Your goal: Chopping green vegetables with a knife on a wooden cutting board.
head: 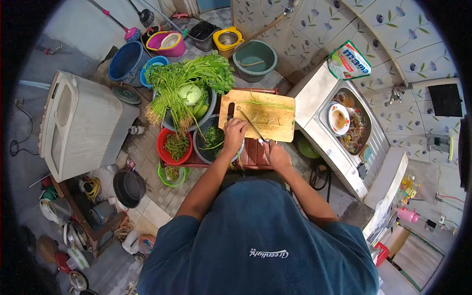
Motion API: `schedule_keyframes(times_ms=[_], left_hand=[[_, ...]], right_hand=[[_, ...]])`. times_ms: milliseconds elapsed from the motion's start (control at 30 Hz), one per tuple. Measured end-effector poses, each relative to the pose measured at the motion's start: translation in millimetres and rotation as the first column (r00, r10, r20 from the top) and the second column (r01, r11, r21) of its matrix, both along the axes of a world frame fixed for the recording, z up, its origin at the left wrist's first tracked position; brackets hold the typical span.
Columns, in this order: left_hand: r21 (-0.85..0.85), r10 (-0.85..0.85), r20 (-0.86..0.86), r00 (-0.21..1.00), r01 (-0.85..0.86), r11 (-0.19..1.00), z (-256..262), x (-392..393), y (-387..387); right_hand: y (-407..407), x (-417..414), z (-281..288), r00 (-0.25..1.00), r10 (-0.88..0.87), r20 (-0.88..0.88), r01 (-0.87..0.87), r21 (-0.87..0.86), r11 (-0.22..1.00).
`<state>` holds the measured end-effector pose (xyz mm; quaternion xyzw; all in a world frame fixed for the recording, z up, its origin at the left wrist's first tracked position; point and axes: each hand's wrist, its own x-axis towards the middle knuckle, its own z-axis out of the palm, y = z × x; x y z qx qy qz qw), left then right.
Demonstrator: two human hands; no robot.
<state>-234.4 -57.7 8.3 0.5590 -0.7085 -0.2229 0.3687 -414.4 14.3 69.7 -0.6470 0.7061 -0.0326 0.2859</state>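
A wooden cutting board (271, 127) lies before me on a reddish-brown low table, with thin green stems (271, 106) across its far part and small scraps nearer. My right hand (276, 153) is closed around the handle of a kitchen knife (252, 124), whose blade slants up and left over the board. At the board's near left edge is my left hand (236, 131), fingers bent together close to the blade; whether something small is between them I cannot tell. Below it stands a grey basin with chopped greens (214, 137). Leafy greens (195, 73) and a pale round vegetable (190, 94) fill a larger basin.
A red basin (159, 147) of cut green pieces and a green basket (162, 177) stand at the left. The steel sink (333, 94) at the right holds a plate and glasses. Buckets, including a blue one (125, 61) and a grey-green tub (254, 59), stand beyond the table.
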Motion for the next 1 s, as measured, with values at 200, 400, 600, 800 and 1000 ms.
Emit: schedule_keyframes(times_ms=[200, 400, 600, 800, 1000], left_hand=[[-0.001, 0.005, -0.007, 1.000, -0.005, 1.000, 1, 1, 1], [-0.004, -0.010, -0.036, 0.999, 0.010, 1.000, 1, 3, 0], [0.001, 0.014, -0.020, 1.000, -0.014, 1.000, 0, 0, 0], [0.000, -0.009, -0.031, 0.999, 0.009, 1.000, -2, 3, -2], [-0.020, -0.026, -0.049, 0.998, 0.025, 0.999, -3, 5, -4]], right_hand=[[-14, 7, -1, 0.999, 0.021, 0.051, -0.019, -0.024, 1.000], [-24, 10, -5, 0.999, 0.049, 0.014, -0.049, -0.002, 0.999], [-9, 1, -9, 0.998, 0.056, -0.019, -0.057, -0.029, 0.998], [24, -11, -17, 0.997, 0.023, -0.073, -0.024, -0.007, 1.000], [38, 9, -20, 0.996, -0.080, -0.048, 0.080, 0.001, 0.997]])
